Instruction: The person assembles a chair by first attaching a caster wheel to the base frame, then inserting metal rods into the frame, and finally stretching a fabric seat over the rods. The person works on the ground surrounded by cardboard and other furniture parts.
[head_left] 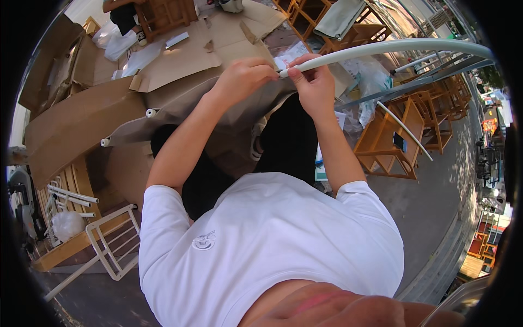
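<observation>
A long white tube (pixel 381 52) arcs from in front of me out to the far right. My right hand (pixel 315 90) is closed round it close to its near end, thumb on top. At that end my left hand (pixel 248 79) has its fingers pinched together. Something small and dark shows at the tube's tip, too small to name. Below both hands a grey-brown fabric sheet (pixel 190 117) spreads over my knees, and white tube ends (pixel 151 113) stick out at its left edge.
Flattened cardboard (pixel 185 60) covers the ground ahead. Wooden chairs stand at the right, and a dark phone (pixel 400 141) lies on a wooden piece (pixel 376 133). White frame parts (pixel 114 240) lie at the lower left. Another person (pixel 124 19) sits at the far left.
</observation>
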`<state>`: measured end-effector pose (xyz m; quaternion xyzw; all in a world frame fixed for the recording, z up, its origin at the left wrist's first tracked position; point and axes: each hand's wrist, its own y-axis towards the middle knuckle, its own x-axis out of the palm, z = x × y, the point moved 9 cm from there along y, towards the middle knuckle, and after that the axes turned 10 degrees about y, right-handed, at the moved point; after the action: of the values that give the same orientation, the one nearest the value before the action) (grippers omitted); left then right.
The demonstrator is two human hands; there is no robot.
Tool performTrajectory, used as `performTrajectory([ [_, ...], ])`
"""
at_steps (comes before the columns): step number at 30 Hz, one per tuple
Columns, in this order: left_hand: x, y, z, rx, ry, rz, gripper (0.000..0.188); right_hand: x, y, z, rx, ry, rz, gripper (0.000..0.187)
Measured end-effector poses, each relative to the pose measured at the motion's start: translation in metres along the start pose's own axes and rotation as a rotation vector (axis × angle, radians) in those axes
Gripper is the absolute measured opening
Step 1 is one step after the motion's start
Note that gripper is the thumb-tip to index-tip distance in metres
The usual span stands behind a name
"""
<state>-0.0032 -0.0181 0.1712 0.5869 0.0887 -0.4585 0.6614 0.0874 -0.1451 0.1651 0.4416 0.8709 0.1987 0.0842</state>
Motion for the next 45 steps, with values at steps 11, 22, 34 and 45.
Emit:
performTrajectory([
  [11,-0.005,0.006,-0.016,-0.098,0.035,0.011,0.007,0.031,0.039,-0.007,-0.044,-0.294,-0.376,0.021],
  [22,-0.022,0.024,-0.064,-0.189,0.096,0.070,0.007,0.075,0.107,-0.023,-0.202,-0.392,-0.465,0.035],
  [34,-0.032,0.026,-0.074,-0.220,0.169,0.078,0.010,0.083,0.143,-0.031,-0.170,-0.117,-0.413,0.029],
  [45,-0.025,0.025,-0.072,-0.230,0.151,0.076,0.011,0.063,0.108,-0.026,-0.404,-0.285,-0.376,0.030],
])
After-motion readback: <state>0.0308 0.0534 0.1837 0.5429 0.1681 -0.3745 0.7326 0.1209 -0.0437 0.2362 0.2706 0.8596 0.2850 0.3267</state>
